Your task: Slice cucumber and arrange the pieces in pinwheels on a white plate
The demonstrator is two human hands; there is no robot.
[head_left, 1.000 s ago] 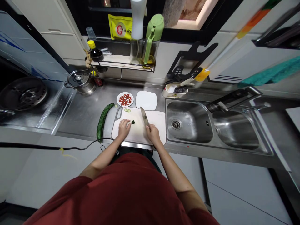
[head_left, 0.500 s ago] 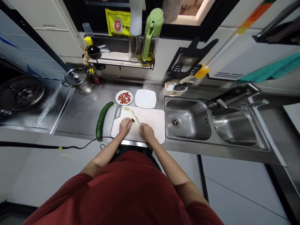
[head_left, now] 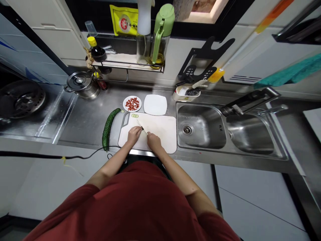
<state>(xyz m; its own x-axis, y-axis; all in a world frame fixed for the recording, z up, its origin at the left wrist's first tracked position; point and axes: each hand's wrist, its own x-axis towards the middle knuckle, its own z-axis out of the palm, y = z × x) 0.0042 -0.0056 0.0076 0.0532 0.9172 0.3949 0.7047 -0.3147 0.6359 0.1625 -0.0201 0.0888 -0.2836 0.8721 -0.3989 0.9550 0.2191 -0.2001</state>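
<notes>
- On the white cutting board, just beside the left hand: a small dark green piece, close against bent, drawn-together fingertips; whether pinched or merely steadied, cannot tell.
- In the right hand: a knife, held with fingers wrapped around the handle.
- Since a second ago: carried leftward, from well clear of the piece to right at it; contact impossible to confirm.
- For the work: blade seemingly lined up for cutting.
- Near the far left corner: pale slices, apart from the blade.
- Left of the board: a long cucumber.
</notes>
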